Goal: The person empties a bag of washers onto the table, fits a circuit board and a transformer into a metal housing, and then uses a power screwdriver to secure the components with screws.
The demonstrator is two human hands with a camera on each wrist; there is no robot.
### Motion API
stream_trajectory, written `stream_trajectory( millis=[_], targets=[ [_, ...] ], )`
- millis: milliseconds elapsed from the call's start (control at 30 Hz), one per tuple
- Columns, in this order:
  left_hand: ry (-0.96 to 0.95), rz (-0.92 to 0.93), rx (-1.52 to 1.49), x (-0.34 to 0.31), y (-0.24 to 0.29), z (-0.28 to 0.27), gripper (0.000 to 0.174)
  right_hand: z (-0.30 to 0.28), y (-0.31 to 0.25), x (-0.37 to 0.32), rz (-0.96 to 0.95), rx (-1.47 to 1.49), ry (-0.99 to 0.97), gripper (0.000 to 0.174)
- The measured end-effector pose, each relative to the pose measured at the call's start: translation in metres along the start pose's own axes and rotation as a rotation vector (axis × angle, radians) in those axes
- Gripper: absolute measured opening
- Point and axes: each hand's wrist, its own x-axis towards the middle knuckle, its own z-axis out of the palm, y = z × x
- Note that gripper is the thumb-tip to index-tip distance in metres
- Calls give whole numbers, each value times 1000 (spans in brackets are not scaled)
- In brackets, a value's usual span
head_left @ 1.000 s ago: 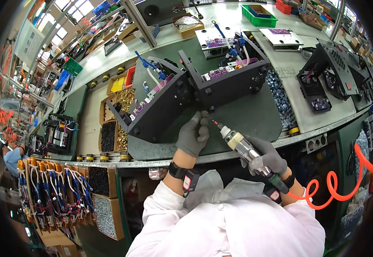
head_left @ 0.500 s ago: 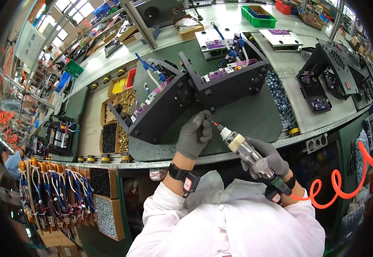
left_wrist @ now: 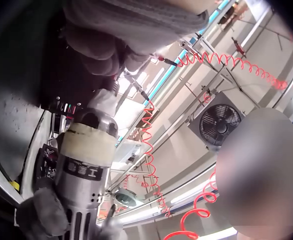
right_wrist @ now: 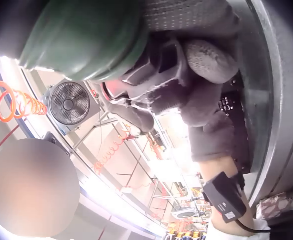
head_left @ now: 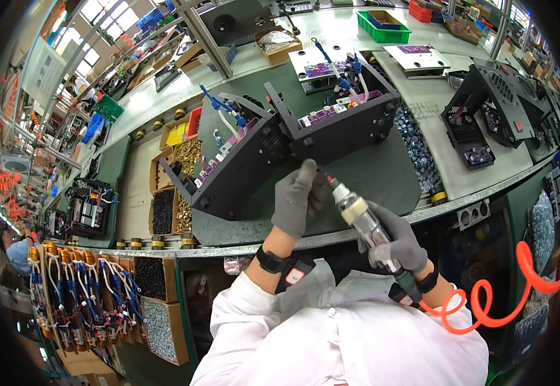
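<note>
A grey-gloved right hand point(head_left: 399, 241) grips a pneumatic screwdriver point(head_left: 367, 222), its bit slanting up and left. The left hand point(head_left: 293, 202), also gloved, has bent fingers right at the bit's tip; I cannot tell whether a small part is between them. In the left wrist view, those fingers point(left_wrist: 94, 42) curl just past the nose of the screwdriver point(left_wrist: 81, 165). Beyond both hands stand two dark metal housings, a left housing point(head_left: 238, 170) and a right housing point(head_left: 341, 132), with purple circuit boards and blue-ended cables inside.
Left of the housings are cartons of brass parts point(head_left: 185, 154) and black screws point(head_left: 163, 209). Silver hardware point(head_left: 415, 151) fills a strip on the right. A red coiled hose point(head_left: 483, 305) trails from the screwdriver. Wire harnesses point(head_left: 80, 296) hang at the bench's front left.
The left hand has turned more upright at the bit, its fingertips rising slightly. The screwdriver has tilted a little more upright, and its hose has swung lower.
</note>
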Motion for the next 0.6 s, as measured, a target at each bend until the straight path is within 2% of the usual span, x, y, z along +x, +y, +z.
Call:
stream_trajectory(
  millis=[67,100,167,200,267,500,600],
  targets=[
    [149,289,96,8,6,1,28,2,-5,4,-11,0,104,90],
    [147,288,95,18,8,0,28,4,-11,6,15,9,119,91],
    [466,854,487,47,10,-2,26,3,-11,12,20,-14,114,92],
    [467,857,485,56,13,-3,26,3,-8,15,18,-18,113,92],
    [404,949,764,66,20,-7,18,4,-2,19,2,-25,127,91],
    [344,929,757,64,22,-7,14,13,-2,30,11,-47,145,89],
    [323,955,757,66,23,-10,16,16,-2,33,6,46,143,89]
  ],
)
